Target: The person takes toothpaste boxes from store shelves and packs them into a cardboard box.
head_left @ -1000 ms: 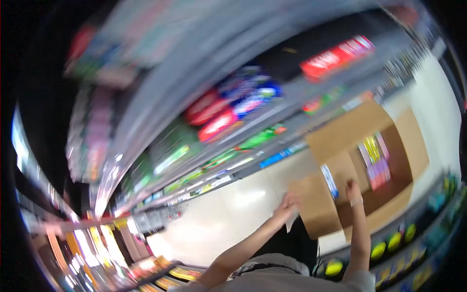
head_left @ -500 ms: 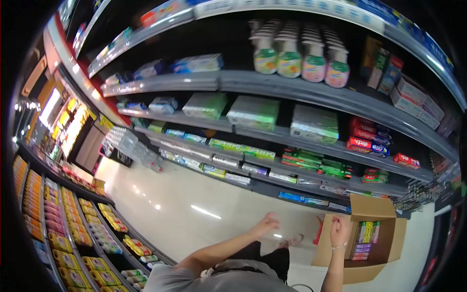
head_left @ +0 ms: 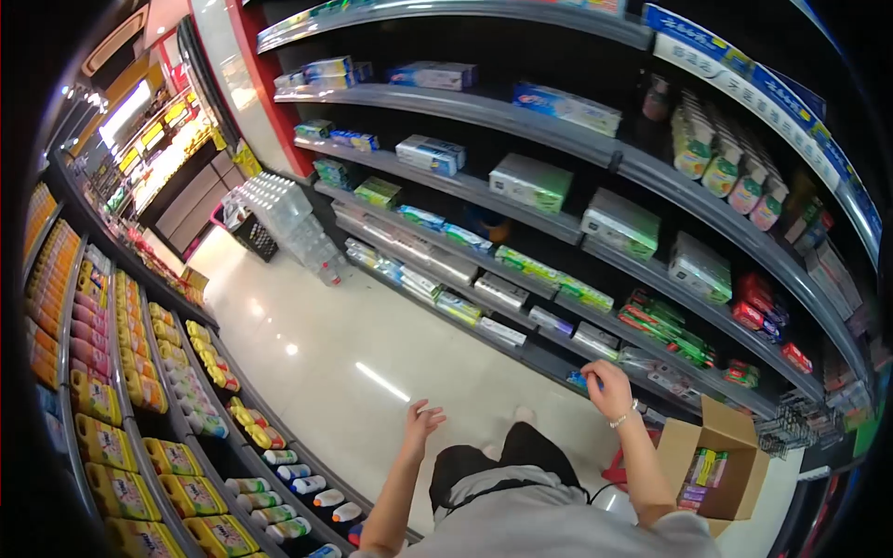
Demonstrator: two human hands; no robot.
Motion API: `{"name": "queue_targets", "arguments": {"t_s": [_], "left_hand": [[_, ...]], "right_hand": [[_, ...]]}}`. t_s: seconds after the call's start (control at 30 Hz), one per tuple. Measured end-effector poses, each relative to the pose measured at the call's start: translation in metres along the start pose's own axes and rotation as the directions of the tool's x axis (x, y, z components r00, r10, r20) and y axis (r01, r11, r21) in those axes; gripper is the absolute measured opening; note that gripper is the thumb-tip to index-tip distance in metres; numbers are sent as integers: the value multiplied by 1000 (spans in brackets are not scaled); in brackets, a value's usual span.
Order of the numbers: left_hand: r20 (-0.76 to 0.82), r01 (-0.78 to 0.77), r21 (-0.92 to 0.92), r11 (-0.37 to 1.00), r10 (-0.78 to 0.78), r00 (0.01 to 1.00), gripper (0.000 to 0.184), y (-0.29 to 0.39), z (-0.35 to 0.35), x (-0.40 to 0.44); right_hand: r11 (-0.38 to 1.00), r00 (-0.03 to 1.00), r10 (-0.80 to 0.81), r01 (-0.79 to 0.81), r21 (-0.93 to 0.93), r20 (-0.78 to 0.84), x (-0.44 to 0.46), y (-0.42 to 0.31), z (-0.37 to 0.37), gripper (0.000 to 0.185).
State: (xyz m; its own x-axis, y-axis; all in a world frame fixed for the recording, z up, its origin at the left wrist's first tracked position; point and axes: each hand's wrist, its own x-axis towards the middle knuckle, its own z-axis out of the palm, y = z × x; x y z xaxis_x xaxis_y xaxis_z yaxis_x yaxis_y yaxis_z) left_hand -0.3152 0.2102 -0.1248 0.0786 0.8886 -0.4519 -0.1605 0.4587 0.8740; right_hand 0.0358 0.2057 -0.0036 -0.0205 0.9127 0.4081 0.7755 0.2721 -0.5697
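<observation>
My left hand (head_left: 425, 423) is held low over the tiled floor, its fingers apart with nothing in them. My right hand (head_left: 610, 389) is in front of the lowest shelf, fingers loosely bent and thumb apart, with no object visible in it. A bracelet (head_left: 625, 415) circles the right wrist. Just past those fingers, a small blue box (head_left: 577, 379) sits on the bottom shelf. Beside my right forearm stands an open cardboard box (head_left: 735, 430), with several small colourful cartons (head_left: 704, 467) inside.
Shelving (head_left: 502, 195) ahead carries boxed goods and pump bottles (head_left: 693, 153). At left, another shelf holds yellow jugs (head_left: 104, 442) and bottles. Wrapped clear bottles (head_left: 284, 209) and a black basket (head_left: 249, 234) stand on the floor (head_left: 307, 325). A red object (head_left: 616, 467) lies near the cardboard box.
The view has swung left, so the shelves and cardboard box sit further right. My left hand has drawn back and spread its fingers; my right hand has moved left and its fingers have loosened.
</observation>
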Motion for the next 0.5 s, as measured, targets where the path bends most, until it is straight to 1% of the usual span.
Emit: {"name": "queue_targets", "arguments": {"t_s": [0.03, 0.07, 0.13, 0.17, 0.2, 0.23, 0.27, 0.33, 0.4, 0.43, 0.47, 0.5], "left_hand": [[-21, 10, -3, 1000, -10, 1000, 44, 0, -11, -3], [-87, 13, -57, 998, -18, 996, 43, 0, -19, -5], [-220, 2, -165, 986, -39, 975, 41, 0, -32, -7], [-258, 1, -169, 986, -45, 965, 41, 0, -44, -5], [-287, -13, -257, 966, -64, 956, 41, -6, -47, -4], [-310, -30, -340, 940, -81, 947, 41, -10, -50, 0], [-314, -32, -334, 942, -79, 946, 41, -11, -54, 4], [-339, -31, -354, 935, -97, 936, 41, -5, -60, 18], [-347, -31, -331, 943, -92, 933, 41, 15, -68, 34], [-370, -20, -325, 946, -107, 923, 39, 28, -72, 46], [-388, -11, -321, 947, -121, 914, 36, 40, -75, 61], [-392, -11, -302, 953, -114, 913, 41, 53, -82, 78]], "right_hand": [[1000, 999, -19, 19, 24, 33, 13, -5, 10, 6], [999, 998, -24, 22, 40, 53, 25, -11, 21, 6], [995, 987, -59, 47, 85, 147, 52, -20, 42, 7], [988, 975, -106, 81, 134, 197, 77, -30, 63, 7], [986, 973, -111, 83, 145, 201, 89, -33, 76, 7], [975, 965, -165, 129, 181, 203, 101, -33, 91, 8], [961, 955, -216, 172, 215, 202, 111, -32, 104, 8], [955, 948, -238, 190, 228, 209, 134, -31, 130, 8], [929, 935, -288, 221, 296, 205, 159, -34, 154, 8], [936, 934, -274, 204, 287, 228, 171, -34, 164, 8], [935, 939, -277, 213, 284, 205, 184, -34, 174, 8], [930, 949, -264, 204, 305, 170, 198, -34, 184, 8]]}}
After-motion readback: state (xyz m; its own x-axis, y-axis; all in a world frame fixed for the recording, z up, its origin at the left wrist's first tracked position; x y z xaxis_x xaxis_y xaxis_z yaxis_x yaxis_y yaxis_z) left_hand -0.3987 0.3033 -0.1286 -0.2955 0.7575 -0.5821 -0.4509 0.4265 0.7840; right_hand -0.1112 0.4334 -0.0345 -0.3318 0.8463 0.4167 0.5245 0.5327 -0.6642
